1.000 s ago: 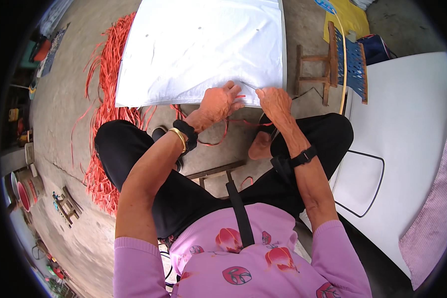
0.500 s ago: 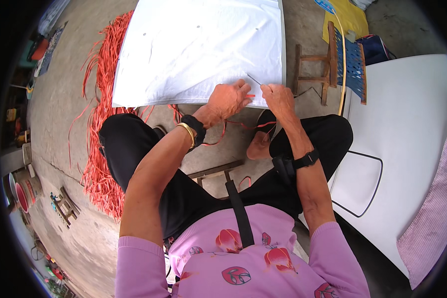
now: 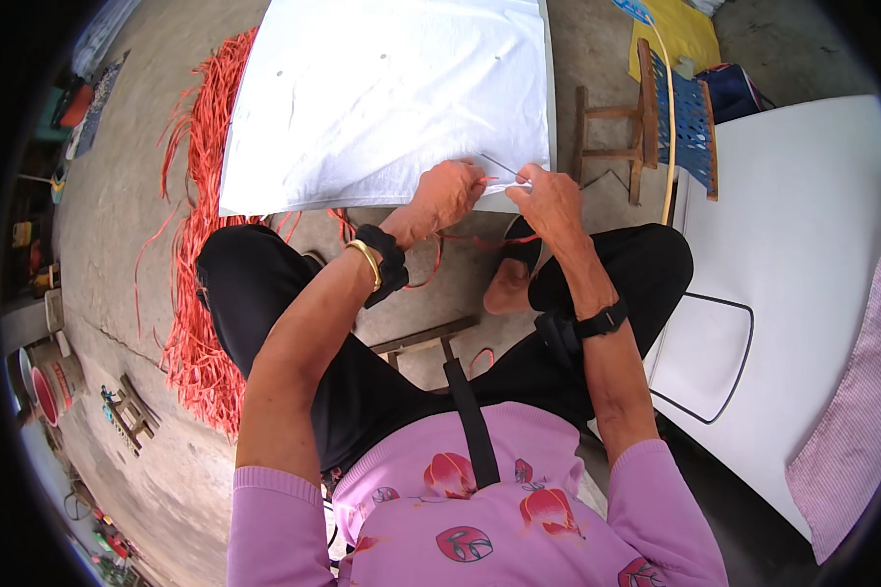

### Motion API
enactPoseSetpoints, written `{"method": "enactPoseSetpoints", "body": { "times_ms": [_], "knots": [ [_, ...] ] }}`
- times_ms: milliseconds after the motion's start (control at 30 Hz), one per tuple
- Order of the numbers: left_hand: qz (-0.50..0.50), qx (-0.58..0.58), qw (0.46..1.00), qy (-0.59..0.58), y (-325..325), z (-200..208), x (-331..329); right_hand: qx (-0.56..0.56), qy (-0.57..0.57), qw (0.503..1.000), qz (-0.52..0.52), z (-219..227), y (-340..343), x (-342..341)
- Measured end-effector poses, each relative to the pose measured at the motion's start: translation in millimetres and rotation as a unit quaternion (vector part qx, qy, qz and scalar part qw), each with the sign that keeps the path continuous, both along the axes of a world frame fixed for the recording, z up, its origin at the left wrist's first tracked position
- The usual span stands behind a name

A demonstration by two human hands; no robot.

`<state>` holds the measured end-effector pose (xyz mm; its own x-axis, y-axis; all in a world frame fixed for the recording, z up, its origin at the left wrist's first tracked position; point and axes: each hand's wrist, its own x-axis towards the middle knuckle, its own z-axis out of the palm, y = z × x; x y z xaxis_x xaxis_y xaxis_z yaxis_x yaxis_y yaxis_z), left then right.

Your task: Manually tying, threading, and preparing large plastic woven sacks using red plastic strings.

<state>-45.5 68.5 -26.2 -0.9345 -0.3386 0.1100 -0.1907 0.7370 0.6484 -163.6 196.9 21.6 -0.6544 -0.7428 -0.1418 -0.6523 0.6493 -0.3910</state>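
Over the near edge of a white cloth-covered surface (image 3: pixel 382 108), my two hands work close together. My left hand (image 3: pixel 444 194) is closed in a pinch on a narrow red strip (image 3: pixel 491 179), its short end poking toward the right hand. A thin dark metal rod (image 3: pixel 500 164), tapering at its far end, is gripped between the thumb and fingers of my right hand (image 3: pixel 555 207). The rod slants up and left over the cloth. Below the hands, a loose length of red strip (image 3: pixel 437 262) hangs past the edge toward the floor.
Long orange-red strips (image 3: pixel 204 323) lie heaped left of my knee. Right of the cloth stand a small wooden-framed seat with blue webbing (image 3: pixel 690 127) and a large white panel (image 3: pixel 783 225). A wooden bar (image 3: pixel 426 336) sits between my legs; a small wooden stool (image 3: pixel 130 416) stands far left.
The right hand has shifted slightly, and the rod lies at a flatter slant than before. The left hand has moved little. The view has shifted slightly.
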Motion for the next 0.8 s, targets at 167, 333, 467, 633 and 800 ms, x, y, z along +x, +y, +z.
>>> {"method": "enactPoseSetpoints", "body": {
  "times_ms": [167,333,467,633,800],
  "knots": [
    [-0.004,0.113,0.991,-0.077,-5.1,-5.0,1.2,0.032,-0.003,0.999,0.008,-3.4,2.7,-1.2],
    [-0.004,0.086,0.995,-0.045,-1.6,-4.9,0.8,0.062,0.010,0.998,0.032,-13.1,6.0,-4.2],
    [-0.041,-0.042,0.998,0.012,7.3,-0.2,1.2,0.065,0.012,0.998,0.014,-19.3,7.4,-7.7],
    [-0.037,-0.032,0.999,-0.012,2.7,-3.4,1.6,0.059,-0.022,0.998,-0.011,-0.3,2.8,-4.2],
    [-0.040,0.075,0.992,-0.088,-12.2,-1.1,-5.7,0.005,-0.015,1.000,-0.002,1.5,2.9,-3.7]
  ]
}}
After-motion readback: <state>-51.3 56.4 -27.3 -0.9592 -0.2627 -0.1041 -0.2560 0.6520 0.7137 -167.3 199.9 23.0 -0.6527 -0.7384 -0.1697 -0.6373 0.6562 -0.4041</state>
